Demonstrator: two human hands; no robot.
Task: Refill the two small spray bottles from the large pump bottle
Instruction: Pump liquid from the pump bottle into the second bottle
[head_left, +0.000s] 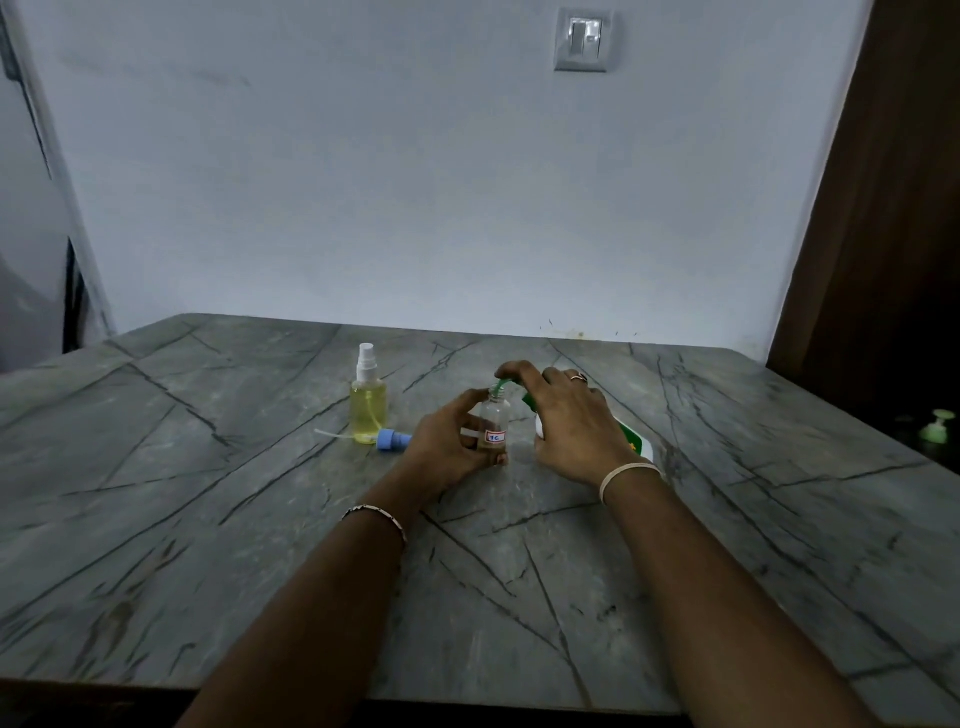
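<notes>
From the head camera, both arms reach out over the grey veined table, and the left hand is wrapped around a small clear bottle, uncapped and standing upright near the table's middle; its little white sticker carries red-bordered handwriting that looks like "7C", though it is too small to be sure. The right hand is closed over the top of the large pump bottle, white and green and mostly hidden under the palm, label unreadable, and its green spout curves down right at the clear bottle's open neck. Off to the left stands the second spray bottle, white sprayer on, full of yellow liquid. Just beside its base lies a blue spray cap with its dip tube, on its side
</notes>
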